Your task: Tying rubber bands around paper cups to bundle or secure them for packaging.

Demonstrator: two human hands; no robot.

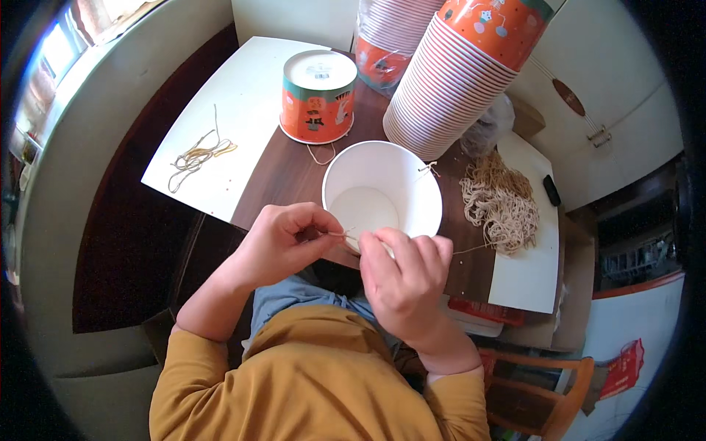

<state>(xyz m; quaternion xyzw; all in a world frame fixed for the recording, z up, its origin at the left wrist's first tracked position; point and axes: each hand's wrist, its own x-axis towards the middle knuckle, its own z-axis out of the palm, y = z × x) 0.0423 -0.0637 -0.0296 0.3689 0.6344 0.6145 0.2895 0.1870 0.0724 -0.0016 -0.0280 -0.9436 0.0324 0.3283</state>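
Note:
A white paper bucket point(403, 176) stands mouth up at the near edge of the table, tilted slightly toward me. At its near rim, my left hand point(283, 239) pinches a thin beige string point(347, 234) between thumb and fingertips. Close beside it, my right hand point(404, 283) has its fingers curled at the same rim, closed on the string there; its fingertips are partly hidden. A small knot of string point(429, 170) sits on the bucket's far right rim. From the right hand's side, a strand runs toward a tangled pile of cream and tan strings point(501, 209).
An orange and green bucket point(318, 110) stands upside down at the back, with a string loop beside it. A tall leaning stack of buckets point(450, 88) and a plastic-wrapped stack point(390, 51) rise behind. Loose strings point(197, 158) lie left. A wooden chair point(570, 400) stands lower right.

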